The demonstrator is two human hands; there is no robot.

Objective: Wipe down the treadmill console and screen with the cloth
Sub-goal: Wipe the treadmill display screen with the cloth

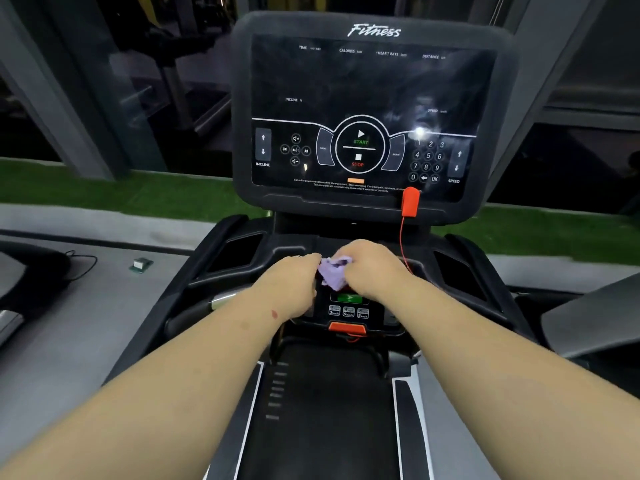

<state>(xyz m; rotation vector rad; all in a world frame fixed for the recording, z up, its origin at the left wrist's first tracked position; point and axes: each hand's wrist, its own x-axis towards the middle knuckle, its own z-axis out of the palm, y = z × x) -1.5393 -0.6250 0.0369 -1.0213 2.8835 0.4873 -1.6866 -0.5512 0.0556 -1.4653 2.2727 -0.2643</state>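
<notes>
A small lilac cloth (333,274) is bunched between both hands over the lower control panel of the treadmill console (348,311). My left hand (294,282) grips its left side with curled fingers. My right hand (372,266) grips its right side from above. The dark screen (367,88), marked "Fitness", stands upright beyond the hands, with START and STOP controls and a number pad printed on it. No hand touches the screen.
A red safety clip (410,200) hangs at the screen's lower right, its cord running down to the console. Cup recesses (239,251) flank the panel. The black belt (329,410) runs below. Another treadmill's edge (588,320) lies at the right; a small box (142,264) sits on the floor at left.
</notes>
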